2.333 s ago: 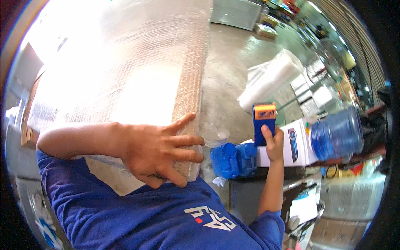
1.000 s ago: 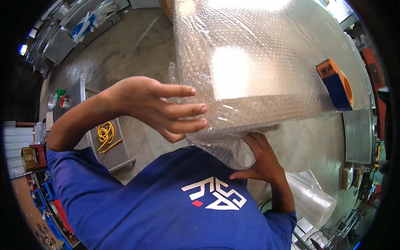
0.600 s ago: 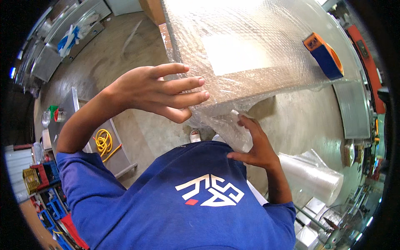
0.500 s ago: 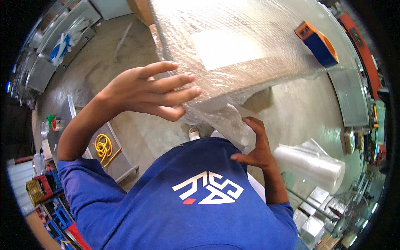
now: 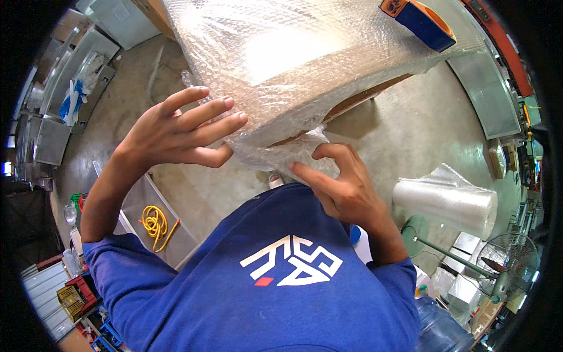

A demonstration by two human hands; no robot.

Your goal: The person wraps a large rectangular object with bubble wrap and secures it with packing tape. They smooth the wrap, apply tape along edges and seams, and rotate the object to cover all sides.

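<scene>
Plastic flap (image 5: 281, 155) hangs loose below the near edge of the bubble-wrapped panel (image 5: 287, 100), and from my remote seat its place between the two hands is the relation that counts. I see it running roughly crosswise, from beneath the left hand (image 5: 182, 129) toward the right hand (image 5: 346, 182), whose fingertips lie nearer its free part. I keep the left hand spread, unclenched, its fingertips over the panel's near-left corner; how firmly they press I cannot tell. My right hand is half curled at the flap, and I cannot tell whether it pinches the film. The panel lies ahead of both hands, its near edge slanting from that corner away to the right; it runs out of view at the top, so its full long axis is uncertain. A blue-and-orange tape dispenser (image 5: 427, 29) sits on top, far right.
</scene>
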